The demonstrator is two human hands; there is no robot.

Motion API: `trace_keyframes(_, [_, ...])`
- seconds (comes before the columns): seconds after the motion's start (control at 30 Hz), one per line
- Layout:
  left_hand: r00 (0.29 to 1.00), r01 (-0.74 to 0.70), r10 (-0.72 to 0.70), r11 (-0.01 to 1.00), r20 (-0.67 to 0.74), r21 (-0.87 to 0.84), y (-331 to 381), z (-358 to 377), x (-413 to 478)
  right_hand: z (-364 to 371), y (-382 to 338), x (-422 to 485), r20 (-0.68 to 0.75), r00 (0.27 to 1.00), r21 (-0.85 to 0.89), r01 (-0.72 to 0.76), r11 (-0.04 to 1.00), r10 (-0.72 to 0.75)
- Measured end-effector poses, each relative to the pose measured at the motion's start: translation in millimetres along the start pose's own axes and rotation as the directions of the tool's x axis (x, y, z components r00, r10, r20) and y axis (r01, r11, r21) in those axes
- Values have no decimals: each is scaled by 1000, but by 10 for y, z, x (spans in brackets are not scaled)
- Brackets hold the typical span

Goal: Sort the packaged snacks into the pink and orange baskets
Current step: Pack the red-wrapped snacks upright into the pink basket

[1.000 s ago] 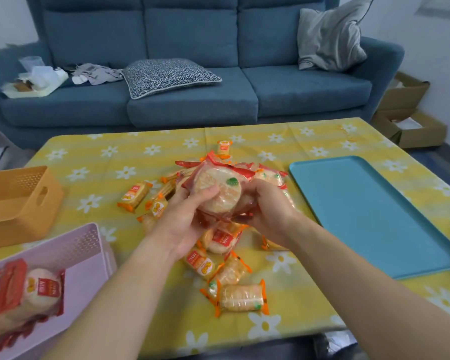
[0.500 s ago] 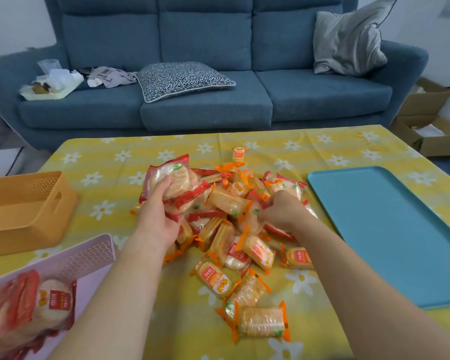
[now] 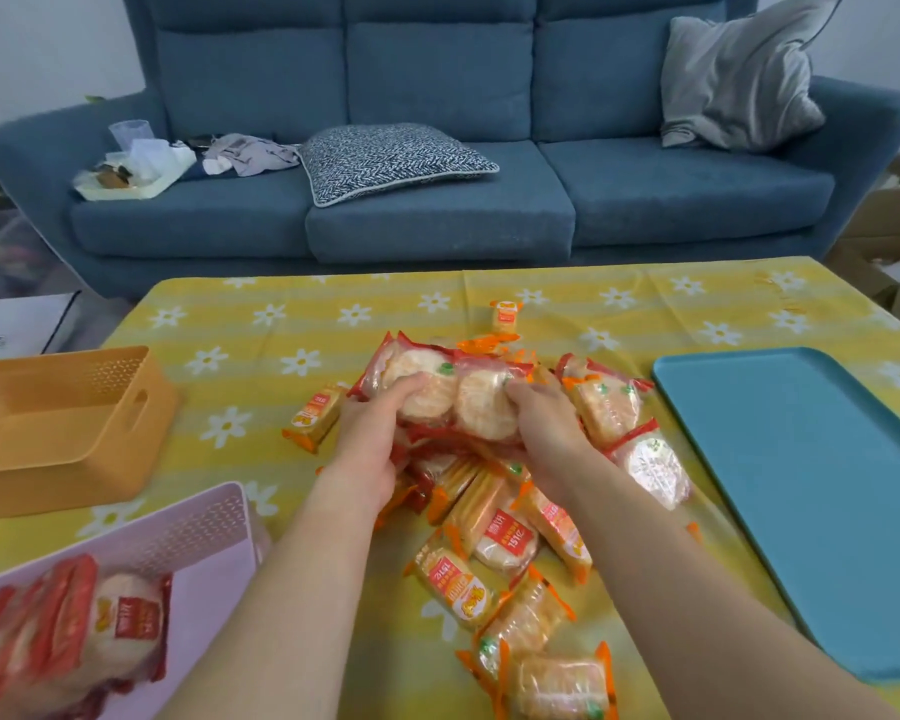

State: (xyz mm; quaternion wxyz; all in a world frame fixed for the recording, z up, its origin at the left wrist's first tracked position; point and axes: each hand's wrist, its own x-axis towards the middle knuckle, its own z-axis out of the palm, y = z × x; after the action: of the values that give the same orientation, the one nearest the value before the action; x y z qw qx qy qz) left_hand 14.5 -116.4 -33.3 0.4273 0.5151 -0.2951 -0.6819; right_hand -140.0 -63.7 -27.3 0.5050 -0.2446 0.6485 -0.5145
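Observation:
A heap of snack packs [image 3: 510,517], red-edged round crackers and orange-edged bars, lies mid-table on the yellow flowered cloth. Both hands are in the top of the heap. My left hand [image 3: 370,439] grips a red-edged pack of round crackers [image 3: 417,387], thumb over its front. My right hand [image 3: 546,428] grips a second red-edged pack [image 3: 484,402] pressed against the first. The pink basket [image 3: 198,527] at the front left holds several red-edged packs [image 3: 74,646]. The orange basket [image 3: 68,423] stands at the left with nothing visible inside.
A teal tray [image 3: 801,485] lies flat at the right of the table. One orange pack [image 3: 505,317] sits alone behind the heap, another [image 3: 315,415] to its left. A blue sofa with cushions stands beyond the table; cardboard boxes are on the floor at the right.
My left hand went left with a red-edged pack, then came back to the heap's top. My right hand dipped into the heap and now grips a second red-edged pack beside the first.

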Motion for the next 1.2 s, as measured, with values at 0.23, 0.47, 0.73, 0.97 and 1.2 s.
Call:
trace_keyframes(0.23, [998,28,-31,998,57,52,-10,40,-118,-54,-146,-198,9,1000,-84,8,996,-7])
trace_keyframes(0.47, [990,-93,92,996,110,1,206,38,-320,62,-257,-323,78,955,-222,297,929,-287])
trace_keyframes(0.73, [967,-233,245,961,68,-147,649,-593,-814,349,-354,-608,-131,882,-106,441,891,-452])
trace_keyframes(0.97, [945,-306,315,947,-91,102,718,-1480,-1475,1208,-54,-1314,318,882,-46,381,923,-348])
trace_keyframes(1.2, [946,-175,318,668,-65,723,654,-2060,-1859,1768,338,-1736,634,752,-549,603,579,-183])
